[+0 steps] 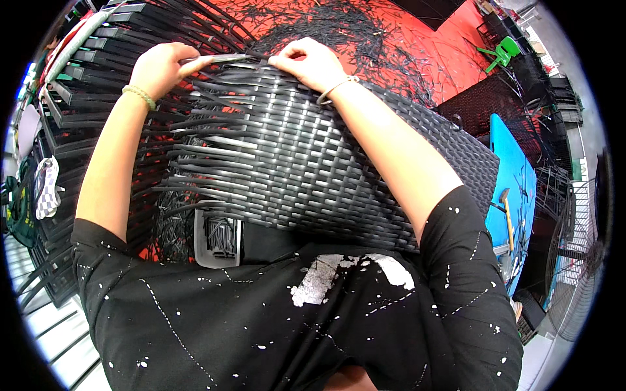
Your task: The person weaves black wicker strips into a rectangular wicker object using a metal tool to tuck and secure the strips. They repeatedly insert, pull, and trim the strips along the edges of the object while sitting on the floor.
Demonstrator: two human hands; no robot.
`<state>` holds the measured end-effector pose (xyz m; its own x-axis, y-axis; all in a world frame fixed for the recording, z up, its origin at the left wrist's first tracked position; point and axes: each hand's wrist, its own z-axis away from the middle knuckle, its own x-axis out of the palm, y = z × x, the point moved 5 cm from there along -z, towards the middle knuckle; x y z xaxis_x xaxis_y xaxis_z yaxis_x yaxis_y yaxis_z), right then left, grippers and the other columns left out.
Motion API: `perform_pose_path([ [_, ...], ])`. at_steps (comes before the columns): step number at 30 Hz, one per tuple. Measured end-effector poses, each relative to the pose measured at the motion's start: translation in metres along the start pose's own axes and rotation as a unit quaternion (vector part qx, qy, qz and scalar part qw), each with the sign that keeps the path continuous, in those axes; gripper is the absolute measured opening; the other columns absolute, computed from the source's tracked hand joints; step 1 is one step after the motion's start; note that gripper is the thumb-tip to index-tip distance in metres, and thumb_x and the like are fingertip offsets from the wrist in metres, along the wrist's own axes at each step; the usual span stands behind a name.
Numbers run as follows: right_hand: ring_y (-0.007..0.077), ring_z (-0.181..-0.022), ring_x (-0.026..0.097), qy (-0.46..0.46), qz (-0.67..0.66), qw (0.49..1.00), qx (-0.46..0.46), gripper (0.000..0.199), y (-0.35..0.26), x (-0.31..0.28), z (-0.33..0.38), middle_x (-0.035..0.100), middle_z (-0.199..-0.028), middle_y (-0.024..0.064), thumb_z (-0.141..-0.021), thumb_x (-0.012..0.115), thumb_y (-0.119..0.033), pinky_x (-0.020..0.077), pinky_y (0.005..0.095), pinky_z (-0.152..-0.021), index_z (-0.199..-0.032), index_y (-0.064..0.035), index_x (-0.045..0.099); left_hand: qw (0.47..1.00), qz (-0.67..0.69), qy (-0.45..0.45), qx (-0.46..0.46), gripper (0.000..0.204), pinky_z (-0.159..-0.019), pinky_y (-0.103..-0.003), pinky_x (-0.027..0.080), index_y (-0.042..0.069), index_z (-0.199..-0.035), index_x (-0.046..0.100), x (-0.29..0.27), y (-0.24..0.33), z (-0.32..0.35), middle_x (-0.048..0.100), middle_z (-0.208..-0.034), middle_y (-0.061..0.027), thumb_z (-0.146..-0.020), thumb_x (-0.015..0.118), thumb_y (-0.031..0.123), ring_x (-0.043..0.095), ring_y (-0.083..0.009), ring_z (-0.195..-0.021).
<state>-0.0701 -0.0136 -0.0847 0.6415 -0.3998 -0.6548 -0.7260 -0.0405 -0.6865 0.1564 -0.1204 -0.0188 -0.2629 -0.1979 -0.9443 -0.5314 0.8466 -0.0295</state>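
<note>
Item: woven black panel (306, 163), lying across my lap, far edge unfinished. Left hand (163, 65) closed on a grey strip (222, 59); right hand (310, 62) curled, pinching the weave edge, I think. Step: threading a strand. Next: a steady pull. Nearby: loose strands (150, 130), red floor (417, 45), blue table (515, 163).

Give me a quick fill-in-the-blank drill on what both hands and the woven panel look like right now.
1. The left hand grips a flat ____ strip at the top edge of the black woven wicker panel.
2. The right hand wears a thin ____ at the wrist.
3. The floor scattered with black strip offcuts is ____.
4. A wooden-handled hammer lies on the ____ table.

Missing words: grey; bracelet; red; blue
</note>
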Motion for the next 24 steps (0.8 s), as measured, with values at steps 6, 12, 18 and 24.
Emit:
perform_pose_path([
  [6,0.0142,-0.066,0.060,-0.059,-0.093,0.990,0.084,0.032,0.020,0.002,-0.011,0.065,-0.069,0.0042,-0.071,0.070,-0.041,0.0473,0.0295,-0.067,-0.076,-0.0084,0.071,0.999,0.002,0.011,0.049,0.038,-0.064,-0.038,0.048,0.008,-0.083,0.068,0.006,0.010,-0.004,0.063,-0.077,-0.0123,-0.081,0.062,0.045,0.060,-0.0330,-0.073],
  [12,0.0091,-0.060,0.054,-0.089,-0.142,0.979,0.119,0.026,0.022,0.005,-0.011,0.062,-0.064,0.0011,-0.071,0.068,-0.033,0.0441,0.0271,-0.060,-0.068,-0.0072,0.069,0.998,0.066,-0.013,-0.002,0.036,-0.066,-0.036,0.049,0.007,-0.086,0.070,0.012,-0.007,0.000,0.065,-0.079,-0.0106,-0.081,0.064,0.043,0.062,-0.0295,-0.073],
  [18,0.0076,-0.059,0.050,-0.106,-0.168,0.972,0.126,0.025,0.012,0.001,-0.008,0.059,-0.061,0.0001,-0.072,0.067,-0.030,0.0422,0.0260,-0.058,-0.065,-0.0064,0.067,0.997,0.017,0.037,0.072,0.037,-0.065,-0.035,0.050,0.007,-0.086,0.070,0.013,-0.004,-0.002,0.065,-0.078,-0.0107,-0.080,0.065,0.043,0.062,-0.0286,-0.073],
  [24,0.0075,-0.057,0.049,-0.093,-0.163,0.976,0.112,0.025,0.024,0.004,-0.011,0.057,-0.059,-0.0009,-0.073,0.069,-0.030,0.0414,0.0257,-0.057,-0.065,-0.0065,0.066,0.995,0.015,0.033,0.091,0.036,-0.065,-0.034,0.050,0.007,-0.087,0.070,0.008,0.006,-0.009,0.066,-0.078,-0.0096,-0.080,0.066,0.042,0.063,-0.0267,-0.071],
])
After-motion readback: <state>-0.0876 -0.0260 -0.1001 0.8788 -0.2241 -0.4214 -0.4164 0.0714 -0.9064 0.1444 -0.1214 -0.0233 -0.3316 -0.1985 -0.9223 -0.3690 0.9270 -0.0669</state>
